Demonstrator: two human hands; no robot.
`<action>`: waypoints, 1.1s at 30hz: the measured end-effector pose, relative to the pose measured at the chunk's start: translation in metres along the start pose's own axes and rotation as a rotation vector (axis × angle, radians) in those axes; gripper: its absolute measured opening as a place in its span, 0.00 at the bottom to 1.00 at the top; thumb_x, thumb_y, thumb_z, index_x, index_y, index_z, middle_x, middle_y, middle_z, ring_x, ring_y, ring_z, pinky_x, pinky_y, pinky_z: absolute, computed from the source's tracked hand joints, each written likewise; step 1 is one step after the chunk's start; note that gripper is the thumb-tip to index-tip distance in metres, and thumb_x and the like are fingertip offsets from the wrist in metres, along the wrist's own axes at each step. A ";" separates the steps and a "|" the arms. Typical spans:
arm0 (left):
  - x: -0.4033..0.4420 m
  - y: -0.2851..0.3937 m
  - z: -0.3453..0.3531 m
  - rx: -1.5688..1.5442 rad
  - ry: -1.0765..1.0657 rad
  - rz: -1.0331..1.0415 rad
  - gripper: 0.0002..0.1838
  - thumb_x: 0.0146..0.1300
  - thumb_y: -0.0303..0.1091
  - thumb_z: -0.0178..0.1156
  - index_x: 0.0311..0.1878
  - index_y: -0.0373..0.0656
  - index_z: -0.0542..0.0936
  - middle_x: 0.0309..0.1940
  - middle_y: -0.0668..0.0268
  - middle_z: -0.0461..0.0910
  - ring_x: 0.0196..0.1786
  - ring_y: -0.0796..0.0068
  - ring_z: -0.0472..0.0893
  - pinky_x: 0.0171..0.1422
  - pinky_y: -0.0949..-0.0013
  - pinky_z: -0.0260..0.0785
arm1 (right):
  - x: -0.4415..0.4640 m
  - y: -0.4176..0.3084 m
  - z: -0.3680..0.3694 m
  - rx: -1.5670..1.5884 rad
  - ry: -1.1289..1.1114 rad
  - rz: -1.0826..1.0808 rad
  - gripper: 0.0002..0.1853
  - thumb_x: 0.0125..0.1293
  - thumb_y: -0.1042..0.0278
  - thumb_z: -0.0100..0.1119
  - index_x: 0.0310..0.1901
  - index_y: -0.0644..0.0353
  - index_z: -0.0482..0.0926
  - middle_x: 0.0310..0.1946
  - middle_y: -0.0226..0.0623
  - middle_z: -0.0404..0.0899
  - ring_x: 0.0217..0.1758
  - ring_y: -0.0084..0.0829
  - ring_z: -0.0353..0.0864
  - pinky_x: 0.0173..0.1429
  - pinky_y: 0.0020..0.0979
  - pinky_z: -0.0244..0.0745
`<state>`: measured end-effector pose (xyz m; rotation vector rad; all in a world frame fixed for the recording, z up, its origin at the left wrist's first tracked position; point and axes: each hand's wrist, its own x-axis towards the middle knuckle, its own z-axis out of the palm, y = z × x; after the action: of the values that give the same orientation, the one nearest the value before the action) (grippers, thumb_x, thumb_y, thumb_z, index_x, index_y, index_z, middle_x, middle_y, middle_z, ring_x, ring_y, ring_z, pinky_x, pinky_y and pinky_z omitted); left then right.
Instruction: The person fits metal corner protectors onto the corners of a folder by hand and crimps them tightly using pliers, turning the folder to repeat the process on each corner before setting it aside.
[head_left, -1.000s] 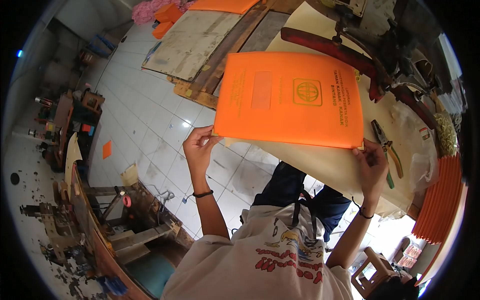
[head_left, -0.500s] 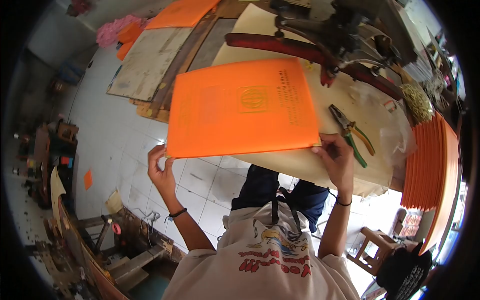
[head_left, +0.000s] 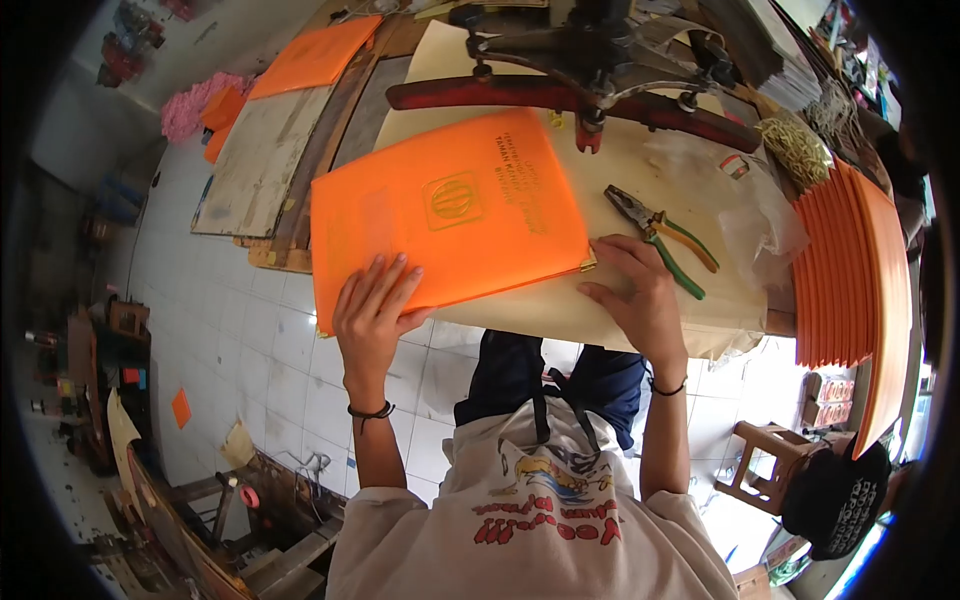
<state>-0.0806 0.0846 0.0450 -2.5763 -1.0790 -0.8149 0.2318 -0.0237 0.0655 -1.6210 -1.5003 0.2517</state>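
Note:
An orange folder with gold lettering and a round gold emblem lies tilted on the paper-covered worktop, its left part overhanging the near side. My left hand rests flat on the folder's lower left, fingers spread and the thumb along its near edge. A gold metal corner caps the folder's near right corner. Beside that corner is my right hand, thumb and index finger apart, with nothing held between them. Pliers with green and yellow handles lie open just beyond my right hand.
A dark press-like machine with a red bar stands behind the folder. Clear plastic lies at right, near a large stack of orange folders. Another orange folder sits at back left. A wooden stool and a person's dark cap are lower right.
The folder has come down and turned, its right side swinging away from me. My left hand has left its corner and lies on the cover; my right hand has let go of the right corner.

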 end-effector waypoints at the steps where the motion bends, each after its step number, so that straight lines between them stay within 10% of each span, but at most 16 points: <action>1: 0.001 0.000 0.000 -0.005 0.008 0.008 0.27 0.44 0.47 0.76 0.51 0.55 0.85 0.53 0.72 0.84 0.59 0.65 0.80 0.62 0.57 0.72 | 0.000 -0.001 0.001 -0.026 0.038 -0.025 0.20 0.50 0.71 0.74 0.47 0.62 0.83 0.44 0.40 0.81 0.48 0.43 0.78 0.54 0.39 0.75; 9: 0.005 -0.027 -0.021 -0.395 -0.043 -0.111 0.21 0.63 0.50 0.63 0.50 0.45 0.84 0.46 0.64 0.86 0.53 0.57 0.83 0.60 0.58 0.71 | -0.002 0.007 0.008 -0.062 0.045 0.014 0.15 0.58 0.75 0.66 0.48 0.60 0.81 0.40 0.39 0.84 0.46 0.43 0.79 0.52 0.39 0.74; 15: -0.036 -0.078 0.005 0.092 0.145 -0.897 0.30 0.72 0.54 0.52 0.54 0.28 0.74 0.32 0.56 0.84 0.36 0.58 0.84 0.45 0.62 0.75 | -0.001 -0.002 0.001 -0.009 -0.020 0.014 0.20 0.57 0.73 0.66 0.53 0.62 0.79 0.45 0.39 0.84 0.50 0.43 0.79 0.57 0.40 0.72; 18: -0.027 -0.079 -0.021 -1.024 -0.342 -1.195 0.30 0.72 0.53 0.52 0.53 0.28 0.73 0.27 0.57 0.81 0.23 0.67 0.81 0.28 0.71 0.71 | 0.001 -0.003 -0.001 0.059 -0.062 0.091 0.21 0.57 0.71 0.67 0.54 0.63 0.78 0.45 0.41 0.83 0.50 0.41 0.79 0.57 0.39 0.72; 21: -0.036 -0.060 -0.027 -1.177 -0.213 -1.138 0.26 0.72 0.51 0.54 0.52 0.32 0.73 0.26 0.61 0.80 0.16 0.72 0.78 0.18 0.76 0.63 | 0.001 -0.003 0.001 0.130 -0.042 0.147 0.22 0.57 0.70 0.67 0.54 0.63 0.78 0.43 0.40 0.83 0.47 0.40 0.78 0.56 0.39 0.71; 25: -0.057 -0.047 -0.046 -1.278 -0.225 -1.167 0.23 0.69 0.43 0.60 0.54 0.32 0.73 0.29 0.62 0.81 0.22 0.72 0.81 0.21 0.73 0.66 | 0.005 -0.003 0.006 0.077 -0.039 0.171 0.21 0.57 0.70 0.67 0.53 0.63 0.79 0.41 0.40 0.82 0.45 0.40 0.78 0.53 0.39 0.71; 29: -0.112 -0.053 -0.034 -1.330 -0.318 -1.137 0.26 0.63 0.36 0.65 0.59 0.31 0.72 0.45 0.65 0.82 0.47 0.75 0.81 0.51 0.70 0.74 | 0.010 -0.004 0.020 -0.125 -0.060 0.103 0.20 0.57 0.69 0.69 0.51 0.63 0.80 0.39 0.39 0.81 0.42 0.40 0.78 0.51 0.38 0.70; 33: -0.117 -0.041 -0.018 -1.574 -0.069 -1.203 0.28 0.62 0.36 0.67 0.61 0.33 0.71 0.51 0.63 0.80 0.53 0.74 0.79 0.60 0.70 0.71 | 0.017 -0.002 0.026 -0.045 -0.062 0.114 0.20 0.56 0.67 0.70 0.51 0.64 0.81 0.39 0.40 0.81 0.41 0.39 0.78 0.50 0.37 0.69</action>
<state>-0.1842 0.0371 -0.0075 -2.3706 -2.9146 -2.6853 0.2172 0.0030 0.0584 -1.7510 -1.4712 0.3364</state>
